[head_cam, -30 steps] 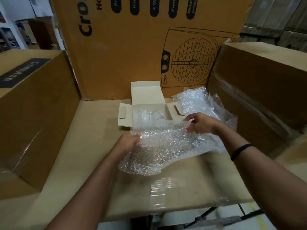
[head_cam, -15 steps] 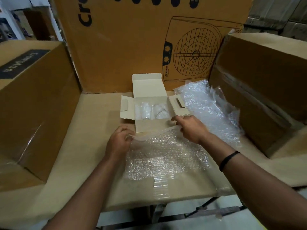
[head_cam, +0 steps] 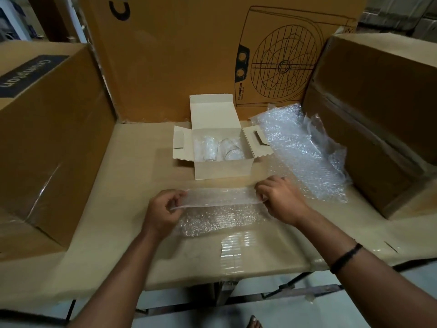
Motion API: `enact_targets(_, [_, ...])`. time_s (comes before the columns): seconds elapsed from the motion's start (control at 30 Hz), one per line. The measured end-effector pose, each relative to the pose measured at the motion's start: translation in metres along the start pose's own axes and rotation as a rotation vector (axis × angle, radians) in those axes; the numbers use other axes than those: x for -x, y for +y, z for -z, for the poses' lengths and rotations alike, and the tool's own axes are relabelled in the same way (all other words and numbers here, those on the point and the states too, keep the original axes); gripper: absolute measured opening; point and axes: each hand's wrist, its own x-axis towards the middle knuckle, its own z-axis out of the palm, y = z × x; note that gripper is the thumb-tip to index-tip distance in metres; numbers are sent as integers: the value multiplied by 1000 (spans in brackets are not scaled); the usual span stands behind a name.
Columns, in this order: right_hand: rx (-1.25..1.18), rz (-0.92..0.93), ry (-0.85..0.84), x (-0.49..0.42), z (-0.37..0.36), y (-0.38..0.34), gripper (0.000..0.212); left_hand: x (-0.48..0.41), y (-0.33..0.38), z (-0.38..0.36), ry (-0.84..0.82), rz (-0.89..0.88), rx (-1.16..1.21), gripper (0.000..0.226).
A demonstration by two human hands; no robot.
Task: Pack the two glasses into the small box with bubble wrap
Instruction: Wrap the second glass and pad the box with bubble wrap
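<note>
A small pale box (head_cam: 222,170) stands open on the cardboard work surface, its lid flap up and side flaps out. Inside it lie two glasses (head_cam: 218,149) wrapped in bubble wrap, side by side. In front of the box lies a sheet of bubble wrap (head_cam: 220,207), folded over on itself. My left hand (head_cam: 165,210) pinches the sheet's left end. My right hand (head_cam: 282,197) pinches its right end. Both hands are just in front of the box and apart from it.
A larger loose piece of bubble wrap (head_cam: 300,150) lies right of the box. Big cartons stand at the left (head_cam: 45,138), right (head_cam: 378,114) and back (head_cam: 189,55). The work surface's front edge (head_cam: 224,278) drops off below my arms.
The sheet, held up over the box a second ago, has come down toward me and is now folded into a narrower band. The glasses in the box are uncovered.
</note>
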Motion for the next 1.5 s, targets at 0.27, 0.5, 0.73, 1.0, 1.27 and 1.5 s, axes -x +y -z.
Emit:
enact_targets(0.27, [-161,-99,-533,2,11,1,32,-3,-3,10,-278,-76,-402,20])
enact_targets(0.5, [-92,-223,-444,-12,12,6,62,-16,10,2,-176,70,-485,25])
enact_targets(0.73, [8,-306,-523,-33,12,6,67,-35,19,1,-395,306,-590,72])
enact_targets(1.0, [66,-200,300,-27,23,7,28,-25,31,10,274,-224,-473,23])
enact_targets(1.27, [42,-92,-94,0,-4,5,23,-6,4,11,-98,-155,-659,26])
enact_targets(1.5, [-412,-249,-393,-7,13,16,23,-17,7,17,-199,65,-463,33])
